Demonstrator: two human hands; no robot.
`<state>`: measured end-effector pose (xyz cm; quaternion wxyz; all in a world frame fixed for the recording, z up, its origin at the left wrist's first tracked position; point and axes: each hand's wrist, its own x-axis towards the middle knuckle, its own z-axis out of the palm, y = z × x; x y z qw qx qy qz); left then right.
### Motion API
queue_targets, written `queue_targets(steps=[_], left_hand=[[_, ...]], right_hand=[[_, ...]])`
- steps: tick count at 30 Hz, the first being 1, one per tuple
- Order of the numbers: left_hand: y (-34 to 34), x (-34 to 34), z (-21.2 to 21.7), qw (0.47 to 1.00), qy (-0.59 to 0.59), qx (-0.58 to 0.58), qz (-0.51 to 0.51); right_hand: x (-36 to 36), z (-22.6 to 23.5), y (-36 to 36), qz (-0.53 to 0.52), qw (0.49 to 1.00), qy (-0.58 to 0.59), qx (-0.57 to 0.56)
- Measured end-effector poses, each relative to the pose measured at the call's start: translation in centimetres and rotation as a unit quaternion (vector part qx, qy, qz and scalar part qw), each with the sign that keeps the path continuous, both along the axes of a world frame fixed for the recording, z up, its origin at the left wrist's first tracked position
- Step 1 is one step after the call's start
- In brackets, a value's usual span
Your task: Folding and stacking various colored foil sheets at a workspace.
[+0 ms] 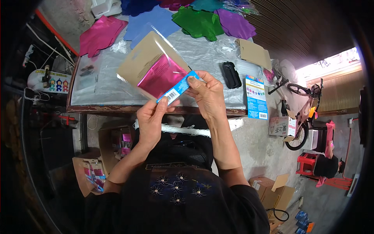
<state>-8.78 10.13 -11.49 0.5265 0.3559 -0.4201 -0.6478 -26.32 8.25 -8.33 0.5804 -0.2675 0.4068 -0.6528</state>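
Note:
Above the table's near edge I hold up a clear plastic packet [161,78] in both hands. It is tilted, with shiny pink foil inside, a tan upper part and a blue label strip [173,93] along its lower edge. My left hand [151,121] pinches the strip's left end between thumb and fingers. At the strip's right end, my right hand [209,93] grips the packet with the thumb on top. Shiny foil pieces lie along the table's far side: a pink one [102,36], a light blue one [146,25], a green one [198,22] and a purple one [235,24].
A black case [231,75] and a blue printed card [256,97] lie on the table's right side; the card overhangs the near edge. White string [119,46] sits at left. Below, a carton [89,175] holds similar packets. A bicycle [302,113] and a seated person [327,165] are at right.

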Motion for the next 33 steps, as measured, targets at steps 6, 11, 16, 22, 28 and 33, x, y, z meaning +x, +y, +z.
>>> queue_targets(steps=[6,11,16,22,28,33], left_hand=[[-0.6,-0.3,-0.2,1.0,-0.021,-0.002,0.02],[-1.5,-0.9,0.4,0.999,0.005,0.016,0.043],[-1.6,-1.3,0.3,0.998,0.023,0.015,0.055],[-1.1,-2.1,0.1,0.998,0.019,0.009,0.066],[-0.5,-1.5,-0.1,0.999,-0.01,0.005,0.041],[-0.3,-1.1,0.0,0.999,-0.016,0.0,0.03]], right_hand=[[-0.5,-0.5,0.2,0.009,1.0,0.021,-0.004],[0.4,-0.9,0.3,0.001,0.998,0.057,-0.005],[1.5,-0.7,0.6,0.003,0.998,0.058,-0.017],[1.8,-1.4,0.4,0.002,0.999,0.029,-0.023],[1.4,-1.9,0.6,-0.021,1.0,-0.016,-0.017],[1.6,-1.5,0.6,-0.065,0.997,0.045,-0.015]])
